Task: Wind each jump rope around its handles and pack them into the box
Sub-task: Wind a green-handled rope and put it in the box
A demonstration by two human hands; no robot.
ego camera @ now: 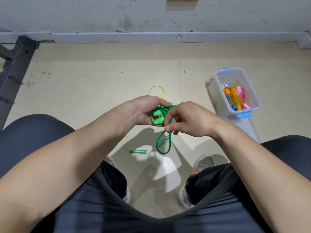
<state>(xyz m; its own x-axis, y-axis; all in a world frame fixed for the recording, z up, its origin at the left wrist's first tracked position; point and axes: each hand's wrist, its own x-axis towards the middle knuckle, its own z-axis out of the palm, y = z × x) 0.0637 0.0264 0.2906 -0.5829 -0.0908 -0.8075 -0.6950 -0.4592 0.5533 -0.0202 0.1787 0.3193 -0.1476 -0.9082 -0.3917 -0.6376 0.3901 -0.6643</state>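
Holding the green jump rope [161, 108] bundled up in the left hand [146, 111] – fingers curled over the top of the coils, thumb side underneath, with the two pale green handles [158, 113] lying side by side in the palm and their tips pointing toward the wrist. Right hand [190, 121] sits just beside the left one, almost touching it, thumb and forefinger pinching a strand of the same rope, the other fingers loosely bent. Below that pinch a loop of green rope [168, 145] dangles toward the floor, not wound on.

On the floor beyond and under the left hand there's a thin yellow rope [155, 86]; it peeks out past the knuckles and runs down below the wrist to a see-through green handle [138, 151]. Another handle like it [162, 141] shows through the dangling loop, under the right thumb.

Off to the outer side of the right hand, well apart from it, is the clear box [218, 84] with blue latches – already got a tangle of wound ropes [235, 96] in it: orange, pink, yellow, a bit of blue. Looks like its lid [250, 130] is lying next to it, near the right forearm
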